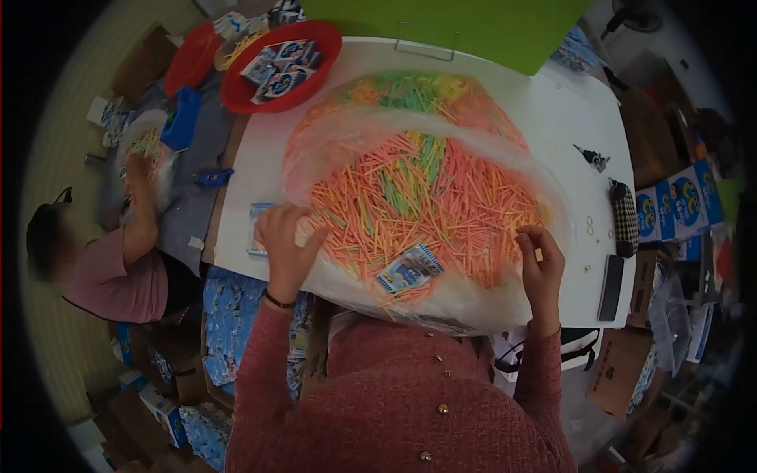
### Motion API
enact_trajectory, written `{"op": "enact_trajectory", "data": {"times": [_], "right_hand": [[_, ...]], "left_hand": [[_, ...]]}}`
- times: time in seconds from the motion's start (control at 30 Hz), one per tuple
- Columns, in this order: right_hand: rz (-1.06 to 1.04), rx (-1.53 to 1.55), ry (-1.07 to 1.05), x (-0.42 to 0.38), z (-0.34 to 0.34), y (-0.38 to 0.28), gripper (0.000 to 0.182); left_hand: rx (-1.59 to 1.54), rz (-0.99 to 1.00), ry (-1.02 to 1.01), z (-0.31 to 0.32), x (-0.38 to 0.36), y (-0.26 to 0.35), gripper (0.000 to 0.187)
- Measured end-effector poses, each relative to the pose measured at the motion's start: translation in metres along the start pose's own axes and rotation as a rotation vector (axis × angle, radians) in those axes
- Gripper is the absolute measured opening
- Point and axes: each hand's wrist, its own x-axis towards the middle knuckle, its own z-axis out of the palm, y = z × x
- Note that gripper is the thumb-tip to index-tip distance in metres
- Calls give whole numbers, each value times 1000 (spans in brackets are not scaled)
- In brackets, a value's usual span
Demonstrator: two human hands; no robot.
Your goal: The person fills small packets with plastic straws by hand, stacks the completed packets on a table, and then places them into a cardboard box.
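Observation:
A large clear plastic bag [544, 177] lies opened on the table, full of thin pink, yellow and green sticks [426, 193]. On the sticks near the bag's front edge rests a blue and white printed sachet [410, 269]. My left hand [289, 243] is over the bag's left edge, thumb and fingers apart, holding nothing. Beside it, partly hidden by the fingers, another sachet [259, 229] lies on the table. At the bag's right edge my right hand [542, 264] has its fingers curled and pinched; whatever they hold is hidden or too small to name.
A red bowl [330, 51] of sachets stands at the back left of the white table [587, 102]. Along the right are keys [591, 158], a checkered pouch [623, 219] and a black phone [610, 288]. A co-worker [118, 268] sits left. A carton [619, 370] stands lower right.

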Motion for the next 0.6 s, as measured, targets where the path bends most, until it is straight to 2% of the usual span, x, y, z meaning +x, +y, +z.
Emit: {"op": "enact_trajectory", "data": {"times": [0.07,0.13,0.17,0.23,0.27,0.33,0.37,0.43,0.6], "right_hand": [[-6,-90,54,5,-5,5,6],[-106,-301,-25,10,-8,9,9],[-105,-308,-18,11,-9,7,9],[-205,-433,-180,12,-4,0,17],[-200,-437,-173,13,0,-1,17],[-363,-485,-252,13,12,-3,32],[-360,-484,-248,14,20,-2,32],[-421,-627,-285,15,35,2,41],[-381,-869,-472,9,53,13,40]], "left_hand": [[-114,63,-188,22,-11,43,36],[-159,117,-294,44,-18,72,36],[-166,123,-292,51,-21,76,36],[-211,58,-482,62,-26,81,29],[-216,65,-484,64,-28,80,29],[-280,132,-374,64,-28,77,26],[-280,137,-377,63,-28,76,26],[-247,163,-301,57,-22,77,28],[-264,116,-223,50,-15,73,29]]}}
